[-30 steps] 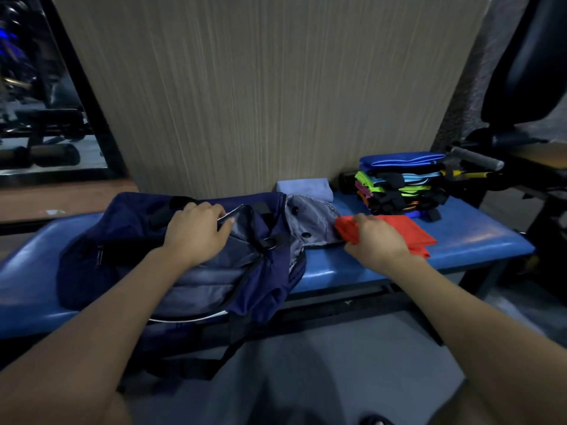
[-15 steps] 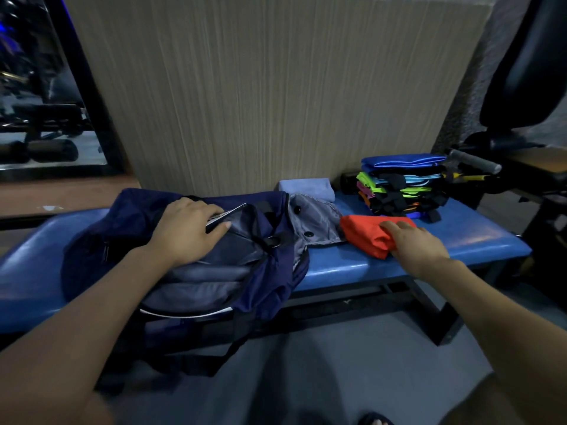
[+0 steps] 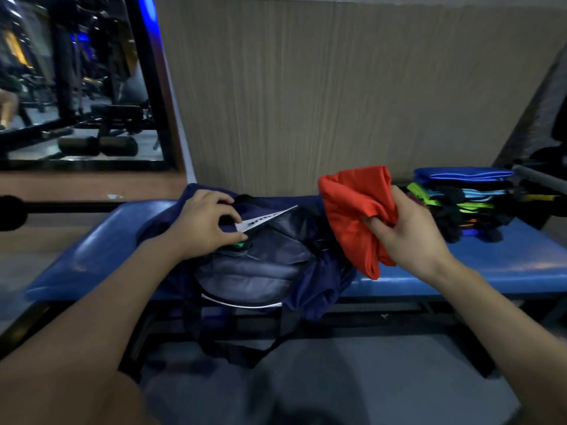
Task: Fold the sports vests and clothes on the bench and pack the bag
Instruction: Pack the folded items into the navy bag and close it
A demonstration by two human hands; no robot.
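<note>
A navy bag (image 3: 310, 283) with a grey lining lies on the blue padded bench (image 3: 478, 265), its straps hanging over the front edge. My left hand (image 3: 205, 228) grips the bag's rim at the opening, next to a white tag (image 3: 264, 220). My right hand (image 3: 408, 234) holds a folded orange garment (image 3: 352, 210) in the air just right of the opening, above the bench. A stack of folded sports vests (image 3: 460, 200), blue on top with green, black and orange below, sits at the bench's right end.
A ribbed beige wall panel (image 3: 322, 102) stands right behind the bench. A mirror (image 3: 76, 81) at the left reflects gym machines. A grey bar (image 3: 540, 179) and dark equipment stand at the far right. Grey floor (image 3: 337, 388) lies in front.
My right hand has picked the orange garment up off the bench and carried it left toward the bag. My left hand stays at the bag's opening. The view has shifted right and closer.
</note>
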